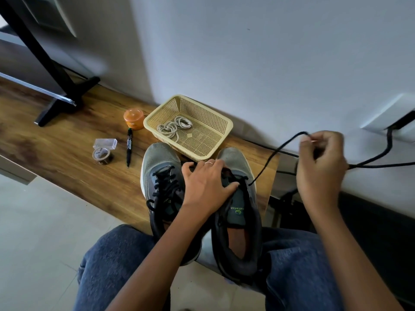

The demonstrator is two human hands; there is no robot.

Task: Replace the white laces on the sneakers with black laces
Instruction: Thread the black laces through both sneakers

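Relacing grey sneakers on a wooden surface (pixel 67 158) against a white wall (pixel 269 52).
Left hand (pixel 206 185) flat, fingers relaxed, on right sneaker (pixel 238 198); right hand (pixel 321 162) pinching black lace (pixel 269 160); white laces (pixel 174 126) in basket (pixel 222 129).

The shoe under the left hand (pixel 207 184) is soft knitted cloth, grey and matt. The black lace (pixel 272 157) pinched by the right hand (pixel 321 162) looks like woven cord, not shiny. Past the hands, the basket (pixel 221 127) is yellow plastic full of little holes. The table (pixel 67 158) looks like smooth wood with brown streaks. The orange tub (pixel 134 118) is shiny plastic.
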